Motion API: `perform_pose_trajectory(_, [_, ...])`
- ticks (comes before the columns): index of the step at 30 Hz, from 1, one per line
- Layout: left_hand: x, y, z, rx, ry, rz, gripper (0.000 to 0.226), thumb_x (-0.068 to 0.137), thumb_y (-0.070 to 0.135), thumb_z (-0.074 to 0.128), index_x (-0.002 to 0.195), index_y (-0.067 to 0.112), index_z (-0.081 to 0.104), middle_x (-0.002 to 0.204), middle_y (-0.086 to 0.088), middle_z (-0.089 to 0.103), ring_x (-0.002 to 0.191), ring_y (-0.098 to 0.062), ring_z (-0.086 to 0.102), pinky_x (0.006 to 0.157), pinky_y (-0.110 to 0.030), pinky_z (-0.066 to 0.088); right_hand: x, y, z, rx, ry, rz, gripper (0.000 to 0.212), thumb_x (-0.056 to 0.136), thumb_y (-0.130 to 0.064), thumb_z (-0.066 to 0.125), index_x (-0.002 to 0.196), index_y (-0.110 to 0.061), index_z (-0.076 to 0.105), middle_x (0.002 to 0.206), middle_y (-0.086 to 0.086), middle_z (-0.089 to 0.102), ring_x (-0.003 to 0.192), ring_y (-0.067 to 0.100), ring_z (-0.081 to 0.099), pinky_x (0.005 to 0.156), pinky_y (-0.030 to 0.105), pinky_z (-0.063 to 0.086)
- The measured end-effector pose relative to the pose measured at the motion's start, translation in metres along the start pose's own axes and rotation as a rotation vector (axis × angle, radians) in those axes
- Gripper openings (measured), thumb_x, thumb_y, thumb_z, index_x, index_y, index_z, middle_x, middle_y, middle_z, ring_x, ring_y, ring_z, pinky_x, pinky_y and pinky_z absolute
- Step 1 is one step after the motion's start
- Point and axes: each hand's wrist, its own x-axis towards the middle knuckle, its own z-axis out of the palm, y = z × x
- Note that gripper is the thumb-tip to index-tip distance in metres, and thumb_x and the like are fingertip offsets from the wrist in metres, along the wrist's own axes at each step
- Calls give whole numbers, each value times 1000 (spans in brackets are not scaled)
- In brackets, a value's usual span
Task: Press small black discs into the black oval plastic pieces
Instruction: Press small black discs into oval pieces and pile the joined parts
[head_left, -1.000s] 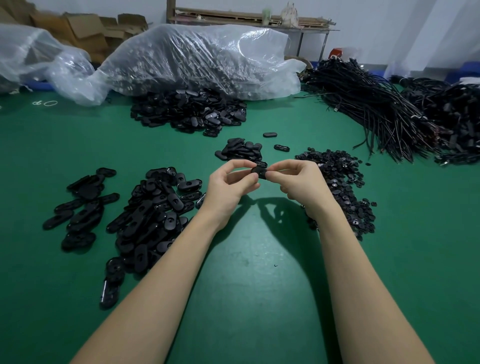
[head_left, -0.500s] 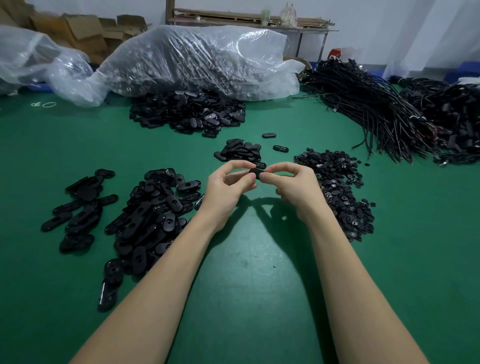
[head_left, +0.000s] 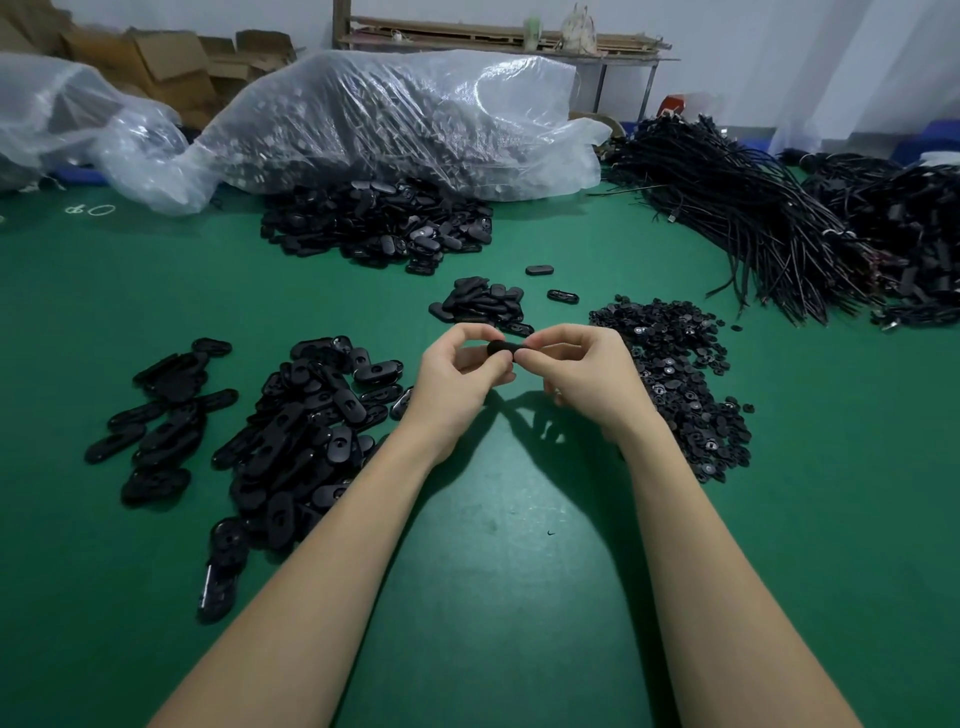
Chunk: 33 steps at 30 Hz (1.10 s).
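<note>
Both hands meet above the green tabletop (head_left: 493, 597), raised a little over it so that their shadow falls on the surface below. The left hand (head_left: 457, 379) and the right hand (head_left: 587, 379) pinch one black oval piece (head_left: 503, 349) between them, each holding an end with thumb and forefinger, the other fingers curled under. Whether a disc already sits in the piece cannot be told; fingers cover most of it.

Just right of the right hand lies a heap of small black discs (head_left: 685, 374), spread in a long patch along the tabletop. Left of the left hand is a large pile of ovals (head_left: 311, 436), and farther left a smaller, looser pile (head_left: 161, 415). Just behind the hands sits a small heap (head_left: 480, 304) of ovals, with two single ovals (head_left: 539, 270) lying apart beside it.

Farther back a bigger mound of ovals (head_left: 374, 223) spills from under a clear plastic bag (head_left: 395, 119). A second bag (head_left: 67, 119) lies at the far left. At the right, bundles of black cables (head_left: 753, 218) stretch across the tabletop. Cardboard boxes (head_left: 171, 62) and a wooden shelf (head_left: 498, 39) stand against the wall behind.
</note>
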Motion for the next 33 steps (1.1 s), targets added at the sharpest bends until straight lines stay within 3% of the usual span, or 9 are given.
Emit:
perform_pose_trajectory(5, [1,-2,0,72,-3,12,15,93,5,69,101,17,64,80,5,77,75,-10,73,74,-18,56,2,3,2,-137,67,-42,7,83,-29,83,82,-27,77,74,-12,76,64,-5,64,63,15,46])
perform_pose_trajectory(8, [1,-2,0,114,7,24,14,92,6,70,99,17,64,80,3,77,76,-12,74,78,-22,58,1,3,2,-139,62,-51,8,84,-26,82,82,-28,75,75,-11,75,63,-2,67,58,16,51])
perform_pose_trajectory(12, [1,-4,1,186,29,54,15,92,5,70,94,19,64,78,1,75,75,-12,72,82,-29,60,-2,4,4,-67,24,-39,7,89,-16,78,88,-19,71,79,-6,74,62,14,74,52,25,57])
perform_pose_trajectory(17, [0,-4,5,257,47,52,15,92,7,71,93,20,62,85,-2,74,75,-15,74,78,-27,60,-2,6,4,-132,31,-48,10,88,-18,78,85,-18,68,78,-6,71,58,12,71,50,24,57])
perform_pose_trajectory(22, [-1,-3,7,278,71,41,13,91,8,71,94,19,63,89,-6,74,79,-18,75,83,-34,61,-1,9,7,-90,28,-48,12,84,-15,77,83,-16,66,68,-10,68,52,5,66,50,24,56])
perform_pose_trajectory(27, [-2,-3,9,315,87,51,15,91,9,72,91,21,63,86,-4,74,74,-15,75,81,-35,61,-1,12,7,-70,17,-62,11,85,-12,77,83,-14,66,62,-11,70,54,12,70,57,37,63])
perform_pose_trajectory(33, [-2,2,0,126,-47,25,12,93,4,69,99,14,67,83,-3,77,77,-16,75,79,-26,59,-3,11,3,124,-47,-7,10,91,-6,75,88,-6,65,65,-5,70,63,13,71,60,30,62])
